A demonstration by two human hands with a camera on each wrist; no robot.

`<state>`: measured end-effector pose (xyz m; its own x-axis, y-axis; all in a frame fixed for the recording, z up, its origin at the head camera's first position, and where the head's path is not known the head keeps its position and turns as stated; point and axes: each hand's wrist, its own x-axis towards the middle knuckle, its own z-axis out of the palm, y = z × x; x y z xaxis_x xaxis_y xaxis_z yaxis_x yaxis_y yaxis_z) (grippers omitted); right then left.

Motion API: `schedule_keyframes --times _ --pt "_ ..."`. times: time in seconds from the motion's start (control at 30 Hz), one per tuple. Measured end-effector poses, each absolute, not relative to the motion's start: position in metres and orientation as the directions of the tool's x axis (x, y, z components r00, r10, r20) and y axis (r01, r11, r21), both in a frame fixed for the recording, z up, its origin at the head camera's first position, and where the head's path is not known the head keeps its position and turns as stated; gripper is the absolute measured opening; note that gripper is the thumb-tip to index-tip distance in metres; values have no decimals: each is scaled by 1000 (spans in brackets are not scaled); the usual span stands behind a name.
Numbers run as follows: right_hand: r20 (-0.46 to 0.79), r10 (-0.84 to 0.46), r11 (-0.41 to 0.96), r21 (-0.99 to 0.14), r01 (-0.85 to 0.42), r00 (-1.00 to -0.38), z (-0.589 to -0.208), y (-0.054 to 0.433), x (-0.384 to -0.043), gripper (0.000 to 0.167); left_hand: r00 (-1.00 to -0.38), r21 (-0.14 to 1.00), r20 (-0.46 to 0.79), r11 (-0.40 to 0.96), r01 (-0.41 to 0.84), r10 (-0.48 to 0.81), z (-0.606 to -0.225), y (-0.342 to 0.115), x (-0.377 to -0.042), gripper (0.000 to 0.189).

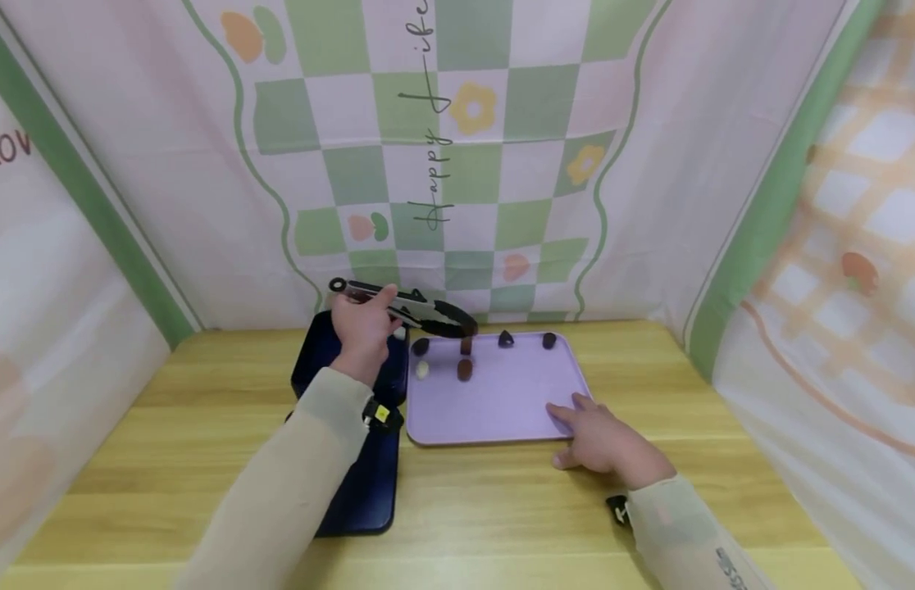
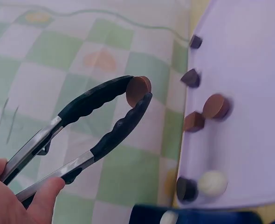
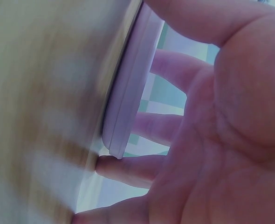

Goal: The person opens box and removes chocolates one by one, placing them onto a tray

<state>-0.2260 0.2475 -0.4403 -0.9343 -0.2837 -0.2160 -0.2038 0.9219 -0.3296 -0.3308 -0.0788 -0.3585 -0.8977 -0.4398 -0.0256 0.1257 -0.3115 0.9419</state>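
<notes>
My left hand (image 1: 363, 336) grips a pair of tongs (image 2: 121, 133) with metal arms and black scalloped tips. Between the tips is a round brown chocolate (image 2: 138, 89), held above the far edge of a lilac tray (image 1: 502, 414). Several chocolates lie on that tray: a brown round one (image 1: 466, 370), a brown square one (image 1: 466, 347), a white one (image 1: 422, 369) and dark ones, among them a pointed one (image 1: 506, 338). At the tray's near right corner, my right hand (image 1: 608, 442) rests with spread fingers, some on the tray and some on the table.
Left of the tray stands a dark blue box (image 1: 310, 360), partly hidden by my left arm, with a white piece (image 2: 169, 217) in it. A dark blue flat panel (image 1: 372, 492) lies nearer me. Patterned cloth (image 1: 472, 172) hangs behind the wooden table (image 1: 494, 508).
</notes>
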Motion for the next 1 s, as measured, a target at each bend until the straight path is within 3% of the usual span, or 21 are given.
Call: schedule_keyframes --times 0.3,0.57,0.87,1.0 --pt "-215 -278 921 -336 -196 -936 -439 250 -226 81 -896 994 110 27 109 -431 -373 -20 -320 38" --pt "-215 -284 922 -328 -205 -934 -440 247 -226 79 -905 984 177 94 152 -388 -386 6 -315 37" --pt "-223 -279 925 -323 -199 -934 -441 247 -227 80 -885 952 253 261 157 -390 -394 11 -312 36" --pt "-220 -281 924 -324 -202 -934 -440 247 -226 80 -886 951 262 261 168 -382 -391 11 -311 38"
